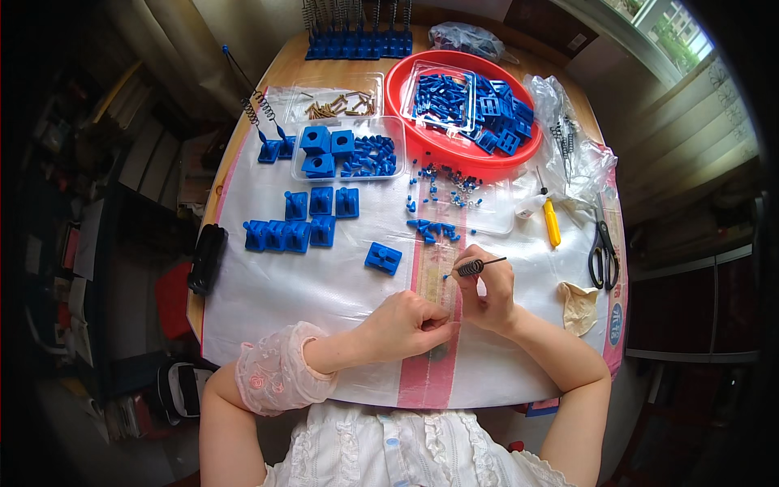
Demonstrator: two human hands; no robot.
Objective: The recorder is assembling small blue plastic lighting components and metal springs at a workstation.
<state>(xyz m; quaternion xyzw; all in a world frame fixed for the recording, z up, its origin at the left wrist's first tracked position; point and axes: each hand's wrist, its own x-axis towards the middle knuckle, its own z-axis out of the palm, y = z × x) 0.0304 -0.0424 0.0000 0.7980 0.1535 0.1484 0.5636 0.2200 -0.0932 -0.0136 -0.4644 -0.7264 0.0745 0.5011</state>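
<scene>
Left hand point(410, 323) lies curled, fingers clenched; right hand point(489, 290) fingers pinch spring point(475, 265).

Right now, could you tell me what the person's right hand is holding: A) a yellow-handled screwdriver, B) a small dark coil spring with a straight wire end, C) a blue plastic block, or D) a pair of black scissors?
B: the right hand pinches a small dark coil spring, while the yellow-handled screwdriver and black scissors lie untouched on the table.
</scene>
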